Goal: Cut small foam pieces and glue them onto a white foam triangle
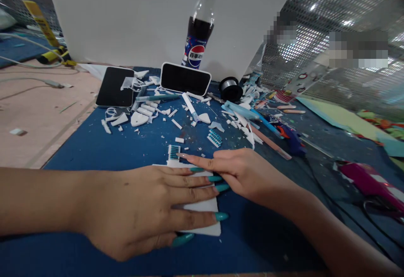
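Observation:
My left hand [151,203] lies flat, palm down, on a white foam-like sheet [202,206], fingers spread and long teal nails pointing right. From the right comes my right hand [241,172], its index finger stretched out and the other fingers curled under. That fingertip touches the right edge of a small white piece with teal stripes [174,151], which sits at the sheet's far edge. A second teal-striped white piece [214,138] lies a little farther back on the blue mat [151,140]. The palm side of my right hand is hidden.
White scraps [139,119] litter the mat. Behind them are a tablet [116,87], a propped phone [185,79], a cola bottle [198,33] and a spool [231,88]. Rightward lie a blue glue gun [292,140] and a magenta device [369,184] with black cords.

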Demonstrator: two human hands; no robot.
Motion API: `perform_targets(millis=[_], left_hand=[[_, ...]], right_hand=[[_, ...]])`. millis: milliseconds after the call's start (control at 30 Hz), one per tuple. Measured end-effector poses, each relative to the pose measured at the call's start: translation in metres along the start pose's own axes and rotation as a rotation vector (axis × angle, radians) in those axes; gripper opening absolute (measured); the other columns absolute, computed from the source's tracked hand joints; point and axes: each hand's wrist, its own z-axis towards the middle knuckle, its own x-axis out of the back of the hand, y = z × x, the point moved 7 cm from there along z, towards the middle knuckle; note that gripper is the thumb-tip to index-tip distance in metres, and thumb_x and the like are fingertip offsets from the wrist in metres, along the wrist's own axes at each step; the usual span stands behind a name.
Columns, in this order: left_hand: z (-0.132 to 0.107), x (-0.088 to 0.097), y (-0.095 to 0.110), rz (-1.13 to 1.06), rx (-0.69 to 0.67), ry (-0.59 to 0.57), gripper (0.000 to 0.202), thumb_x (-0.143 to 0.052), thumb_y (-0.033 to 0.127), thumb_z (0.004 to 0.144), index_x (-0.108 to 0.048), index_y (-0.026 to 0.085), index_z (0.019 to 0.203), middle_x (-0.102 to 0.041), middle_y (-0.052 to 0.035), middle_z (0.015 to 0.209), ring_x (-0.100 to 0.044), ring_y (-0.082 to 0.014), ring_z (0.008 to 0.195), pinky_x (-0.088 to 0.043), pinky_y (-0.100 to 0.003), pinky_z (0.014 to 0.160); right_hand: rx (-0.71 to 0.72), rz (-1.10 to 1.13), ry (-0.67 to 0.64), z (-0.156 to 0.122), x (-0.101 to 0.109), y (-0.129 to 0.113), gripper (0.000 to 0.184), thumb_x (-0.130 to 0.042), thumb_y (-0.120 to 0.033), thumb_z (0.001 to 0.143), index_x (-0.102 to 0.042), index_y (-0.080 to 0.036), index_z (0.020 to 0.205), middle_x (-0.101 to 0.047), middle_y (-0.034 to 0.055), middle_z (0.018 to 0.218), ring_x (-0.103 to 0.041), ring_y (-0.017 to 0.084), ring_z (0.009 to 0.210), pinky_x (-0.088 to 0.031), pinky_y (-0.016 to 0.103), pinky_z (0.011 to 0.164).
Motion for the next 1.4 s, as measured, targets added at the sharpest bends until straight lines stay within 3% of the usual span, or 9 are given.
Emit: perform_targets(millis=[167,600,1033,1300,1400], left_hand=[[0.0009,-0.0004,0.0008,0.002,-0.031,0.015,0.055,-0.037,0.028,0.095,-0.026,0.015,0.147,-0.014,-0.0081,0.157,-0.009,-0.0180,0.144,-0.008,-0.031,0.119],[0.0023,0.0073,0.0028,-0.042,-0.039,0.088,0.052,-0.047,0.022,0.091,-0.039,0.013,0.142,-0.027,-0.0094,0.153,-0.023,-0.0222,0.141,-0.018,-0.034,0.118],[0.0031,0.0041,0.0018,-0.082,-0.007,0.002,0.058,-0.047,0.021,0.090,-0.031,0.018,0.145,-0.018,-0.0048,0.155,-0.016,-0.0227,0.143,-0.018,-0.040,0.118],[0.0025,0.0053,0.0017,-0.072,-0.020,0.027,0.057,-0.049,0.022,0.089,-0.035,0.018,0.144,-0.022,-0.0061,0.154,-0.021,-0.0253,0.141,-0.022,-0.042,0.117],[0.0030,0.0040,0.0019,-0.058,-0.019,0.014,0.059,-0.048,0.022,0.089,-0.030,0.018,0.146,-0.016,-0.0056,0.155,-0.016,-0.0252,0.142,-0.021,-0.043,0.117]], right_hand=[[0.010,-0.028,0.019,0.0005,0.0000,-0.0019,0.066,-0.038,-0.003,0.082,-0.043,-0.037,0.139,-0.052,-0.0021,0.063,-0.045,0.011,0.055,-0.032,0.019,0.051],[-0.003,-0.101,0.003,0.0028,-0.0024,0.0004,0.063,-0.039,-0.005,0.085,-0.042,-0.036,0.139,-0.054,-0.0012,0.066,-0.044,0.011,0.054,-0.030,0.020,0.050],[0.034,-0.207,-0.004,0.0027,-0.0025,-0.0052,0.067,-0.042,-0.004,0.085,-0.037,-0.040,0.141,-0.051,-0.0028,0.064,-0.034,0.009,0.048,-0.021,0.020,0.046],[0.053,-0.239,0.011,0.0044,-0.0013,-0.0074,0.068,-0.039,-0.002,0.085,-0.035,-0.039,0.143,-0.049,-0.0027,0.063,-0.030,0.010,0.048,-0.019,0.021,0.045],[0.069,-0.238,-0.003,0.0030,-0.0016,-0.0059,0.068,-0.037,-0.003,0.085,-0.037,-0.039,0.142,-0.052,-0.0021,0.067,-0.030,0.010,0.047,-0.019,0.021,0.046]])
